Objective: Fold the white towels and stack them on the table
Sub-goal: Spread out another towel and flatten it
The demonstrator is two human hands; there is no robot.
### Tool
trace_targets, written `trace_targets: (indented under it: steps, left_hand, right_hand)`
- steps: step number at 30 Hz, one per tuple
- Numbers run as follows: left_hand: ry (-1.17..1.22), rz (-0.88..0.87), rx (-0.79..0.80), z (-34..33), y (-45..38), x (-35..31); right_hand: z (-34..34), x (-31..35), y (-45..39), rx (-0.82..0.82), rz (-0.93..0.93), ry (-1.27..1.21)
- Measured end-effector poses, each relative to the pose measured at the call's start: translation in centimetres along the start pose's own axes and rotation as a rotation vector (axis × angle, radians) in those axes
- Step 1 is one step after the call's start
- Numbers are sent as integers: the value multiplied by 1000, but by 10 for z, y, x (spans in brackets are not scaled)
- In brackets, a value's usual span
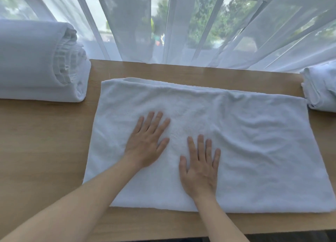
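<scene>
A white towel [245, 141], folded into a wide rectangle, lies flat in the middle of the wooden table [45, 141]. My left hand [147, 140] rests flat on its left-centre part with fingers spread. Beside it, slightly nearer to me, my right hand [200, 167] lies flat on the towel too, fingers straight. A tall stack of folded white towels [36, 63] stands at the table's far left. Another pile of white towels [321, 89] sits at the far right, touching the flat towel's corner and partly cut off by the frame.
Sheer white curtains [181, 32] hang along the table's far edge in front of a window. Bare wood shows to the left of the flat towel and along the near edge [163, 223].
</scene>
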State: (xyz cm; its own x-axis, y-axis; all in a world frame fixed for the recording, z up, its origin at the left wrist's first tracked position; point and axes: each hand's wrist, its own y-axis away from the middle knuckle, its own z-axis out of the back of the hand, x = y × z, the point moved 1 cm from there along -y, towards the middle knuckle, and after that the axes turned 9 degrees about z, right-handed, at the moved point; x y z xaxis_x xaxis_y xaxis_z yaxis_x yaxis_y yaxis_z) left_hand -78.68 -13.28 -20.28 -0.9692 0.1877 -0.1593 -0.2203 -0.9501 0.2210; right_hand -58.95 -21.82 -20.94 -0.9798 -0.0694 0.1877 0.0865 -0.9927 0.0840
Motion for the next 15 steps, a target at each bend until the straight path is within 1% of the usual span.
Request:
trace_targets:
  steps: [3,5,7,8,11,15]
  left_hand:
    - [21,-12,12,10,-32,-19]
    - [63,-108,7,8,-34,-47]
    - [46,-225,-1,1,-30,-68]
    - [38,-229,-4,-1,-32,-71]
    - [43,-141,-14,6,-61,-54]
    - [18,43,-24,23,-113,-2]
  right_hand:
    - [-2,-2,-3,-41,8,10]
    - [-2,-4,-5,-58,-1,7]
    - [-2,-3,-5,-73,-6,6]
    - [-2,-3,-4,-79,-3,4]
    - [-2,-3,-7,-90,-3,-2]
    - [-2,-3,-5,-95,2,-1]
